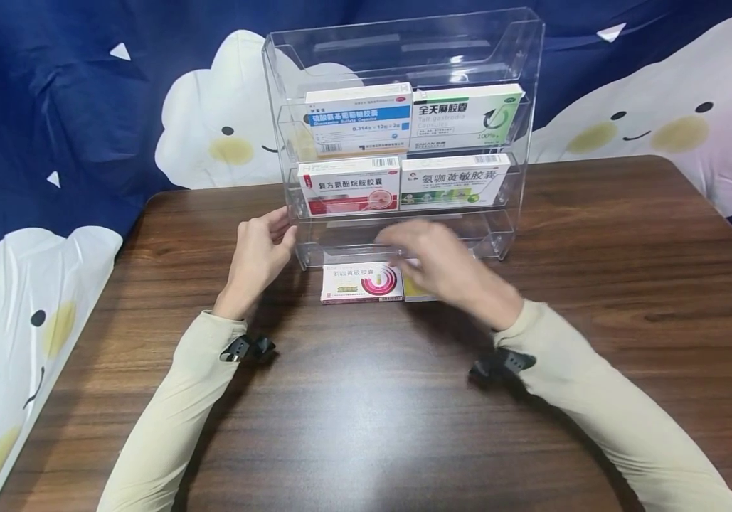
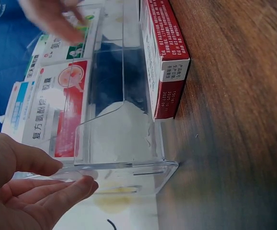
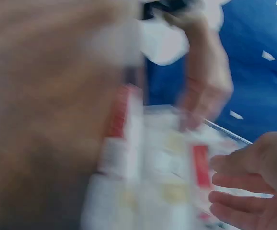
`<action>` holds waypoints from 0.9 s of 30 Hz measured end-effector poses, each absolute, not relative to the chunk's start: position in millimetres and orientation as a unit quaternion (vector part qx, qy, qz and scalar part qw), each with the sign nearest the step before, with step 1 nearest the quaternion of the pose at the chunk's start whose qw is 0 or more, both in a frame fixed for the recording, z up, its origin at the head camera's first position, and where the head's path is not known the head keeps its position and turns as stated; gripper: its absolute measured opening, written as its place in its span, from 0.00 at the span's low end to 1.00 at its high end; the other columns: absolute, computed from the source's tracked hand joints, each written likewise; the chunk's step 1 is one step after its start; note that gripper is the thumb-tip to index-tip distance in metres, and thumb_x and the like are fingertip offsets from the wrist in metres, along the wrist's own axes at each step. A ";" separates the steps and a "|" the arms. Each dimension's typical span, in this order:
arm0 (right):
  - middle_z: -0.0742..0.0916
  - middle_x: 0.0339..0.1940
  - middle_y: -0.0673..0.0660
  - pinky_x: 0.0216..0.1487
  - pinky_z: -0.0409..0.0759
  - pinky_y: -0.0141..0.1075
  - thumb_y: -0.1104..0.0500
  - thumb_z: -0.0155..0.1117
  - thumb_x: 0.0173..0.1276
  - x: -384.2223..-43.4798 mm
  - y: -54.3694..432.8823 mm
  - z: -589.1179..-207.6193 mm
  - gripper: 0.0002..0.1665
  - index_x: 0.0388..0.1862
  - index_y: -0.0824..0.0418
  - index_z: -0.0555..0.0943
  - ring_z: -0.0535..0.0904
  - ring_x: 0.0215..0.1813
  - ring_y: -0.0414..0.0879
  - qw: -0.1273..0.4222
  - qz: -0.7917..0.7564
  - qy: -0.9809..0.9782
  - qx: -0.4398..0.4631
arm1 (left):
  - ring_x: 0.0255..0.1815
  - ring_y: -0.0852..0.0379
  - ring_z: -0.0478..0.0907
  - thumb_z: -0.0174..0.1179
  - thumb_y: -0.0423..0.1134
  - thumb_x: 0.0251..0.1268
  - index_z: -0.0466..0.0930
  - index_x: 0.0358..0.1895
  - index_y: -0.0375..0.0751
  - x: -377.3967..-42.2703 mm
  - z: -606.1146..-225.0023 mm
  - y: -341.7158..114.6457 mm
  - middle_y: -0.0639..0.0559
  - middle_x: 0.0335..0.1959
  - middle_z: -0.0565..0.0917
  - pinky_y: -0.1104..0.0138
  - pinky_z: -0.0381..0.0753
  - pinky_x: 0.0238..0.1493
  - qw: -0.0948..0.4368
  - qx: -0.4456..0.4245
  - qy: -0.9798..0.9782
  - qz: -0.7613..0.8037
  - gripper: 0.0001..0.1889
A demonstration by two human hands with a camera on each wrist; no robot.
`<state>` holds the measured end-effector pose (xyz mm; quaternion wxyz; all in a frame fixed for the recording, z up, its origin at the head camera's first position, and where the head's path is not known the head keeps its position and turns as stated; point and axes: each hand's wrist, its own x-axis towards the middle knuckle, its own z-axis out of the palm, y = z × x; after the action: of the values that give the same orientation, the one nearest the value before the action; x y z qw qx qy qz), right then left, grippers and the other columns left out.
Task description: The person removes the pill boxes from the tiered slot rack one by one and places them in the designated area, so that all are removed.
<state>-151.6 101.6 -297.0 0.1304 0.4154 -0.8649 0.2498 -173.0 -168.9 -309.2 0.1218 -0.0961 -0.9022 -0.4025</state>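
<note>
A clear plastic tiered rack (image 1: 404, 35) stands at the back of the table. My left hand (image 1: 257, 256) pinches its left side panel between thumb and fingers, as the left wrist view shows close up. Blurred, my right hand (image 1: 445, 267) hovers in front of the lowest tier, fingers loosely bent and nothing between them. Below it, at the rack's foot, lie a white medicine box with a pink ring design (image 1: 362, 282) and a yellow-marked box (image 1: 418, 290), partly hidden by the right hand. The bottom tier holds no box.
On the middle tier sit a red-and-white box (image 1: 349, 186) and a green-and-white box (image 1: 455, 181). Above them stand a blue-banded box (image 1: 359, 121) and a green-trimmed box (image 1: 464, 117). A dark blue cloth (image 1: 84, 92) with cloud faces hangs behind the wooden table (image 1: 366, 427).
</note>
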 end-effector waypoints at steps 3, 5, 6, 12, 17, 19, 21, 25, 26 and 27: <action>0.85 0.48 0.67 0.58 0.78 0.47 0.73 0.69 0.56 -159.0 123.1 -274.2 0.19 0.48 0.72 0.81 0.82 0.51 0.59 0.214 0.277 -0.865 0.360 | 0.52 0.44 0.82 0.56 0.28 0.65 0.74 0.59 0.23 -173.0 -308.8 -168.5 0.33 0.50 0.81 0.57 0.80 0.54 0.121 -0.096 -0.902 -0.403 0.20; 0.85 0.47 0.68 0.58 0.78 0.47 0.73 0.70 0.55 -164.6 137.9 -262.8 0.19 0.47 0.73 0.81 0.82 0.50 0.61 0.268 0.282 -0.864 0.319 | 0.52 0.44 0.82 0.56 0.29 0.65 0.74 0.59 0.23 -172.8 -308.4 -168.4 0.33 0.50 0.81 0.58 0.80 0.54 0.120 -0.096 -0.902 -0.403 0.20; 0.85 0.47 0.68 0.58 0.78 0.48 0.74 0.70 0.54 -167.5 144.9 -258.5 0.20 0.48 0.73 0.81 0.82 0.50 0.61 0.287 0.281 -0.866 0.299 | 0.52 0.44 0.82 0.56 0.29 0.65 0.74 0.59 0.24 -172.8 -308.5 -168.4 0.33 0.50 0.81 0.58 0.80 0.54 0.120 -0.095 -0.903 -0.403 0.20; 0.83 0.48 0.71 0.58 0.75 0.51 0.74 0.70 0.54 -180.9 174.9 -243.6 0.23 0.51 0.75 0.80 0.79 0.52 0.66 0.295 0.236 -0.898 0.226 | 0.52 0.43 0.82 0.56 0.29 0.65 0.74 0.59 0.23 -173.0 -308.9 -169.0 0.33 0.51 0.81 0.58 0.81 0.53 0.120 -0.096 -0.902 -0.404 0.20; 0.84 0.44 0.73 0.50 0.76 0.55 0.76 0.66 0.52 -189.2 183.6 -242.9 0.22 0.49 0.76 0.79 0.80 0.45 0.66 0.256 0.190 -0.919 0.232 | 0.51 0.43 0.82 0.56 0.28 0.65 0.74 0.59 0.23 -173.4 -309.3 -169.0 0.32 0.50 0.81 0.58 0.81 0.53 0.124 -0.100 -0.901 -0.404 0.20; 0.84 0.39 0.72 0.44 0.76 0.55 0.76 0.64 0.51 -192.4 184.2 -244.7 0.19 0.45 0.76 0.79 0.79 0.39 0.65 0.243 0.181 -0.924 0.233 | 0.51 0.43 0.82 0.56 0.28 0.65 0.73 0.59 0.23 -173.2 -309.5 -169.1 0.32 0.50 0.81 0.58 0.81 0.53 0.123 -0.098 -0.901 -0.404 0.20; 0.84 0.35 0.72 0.39 0.76 0.55 0.76 0.62 0.50 -194.7 184.3 -246.5 0.17 0.42 0.75 0.79 0.79 0.35 0.64 0.233 0.179 -0.928 0.229 | 0.52 0.43 0.82 0.56 0.29 0.65 0.73 0.59 0.23 -173.0 -309.5 -169.0 0.32 0.50 0.81 0.58 0.80 0.54 0.122 -0.097 -0.902 -0.402 0.20; 0.84 0.30 0.69 0.35 0.73 0.54 0.76 0.57 0.49 -196.3 184.0 -248.2 0.13 0.36 0.73 0.80 0.77 0.32 0.62 0.215 0.188 -0.935 0.211 | 0.52 0.43 0.82 0.56 0.29 0.65 0.73 0.59 0.23 -172.3 -309.4 -169.5 0.33 0.50 0.81 0.58 0.80 0.54 0.123 -0.097 -0.903 -0.400 0.20; 0.84 0.31 0.70 0.35 0.73 0.54 0.76 0.57 0.49 -196.7 184.0 -247.9 0.13 0.36 0.72 0.80 0.77 0.32 0.62 0.212 0.189 -0.936 0.207 | 0.52 0.43 0.81 0.55 0.29 0.65 0.74 0.59 0.23 -172.6 -309.7 -169.7 0.33 0.50 0.81 0.58 0.80 0.54 0.123 -0.098 -0.903 -0.400 0.20; 0.84 0.31 0.69 0.35 0.73 0.54 0.76 0.56 0.49 -196.9 184.2 -247.6 0.13 0.36 0.72 0.80 0.77 0.32 0.62 0.209 0.189 -0.937 0.204 | 0.52 0.43 0.81 0.55 0.29 0.65 0.74 0.59 0.23 -172.7 -309.7 -169.7 0.33 0.50 0.81 0.58 0.80 0.54 0.123 -0.098 -0.903 -0.400 0.20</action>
<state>-196.9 184.2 -247.6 0.2088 0.2041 -0.9375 0.1893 -172.7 -169.7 -309.7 0.1232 -0.0985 -0.9026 -0.4005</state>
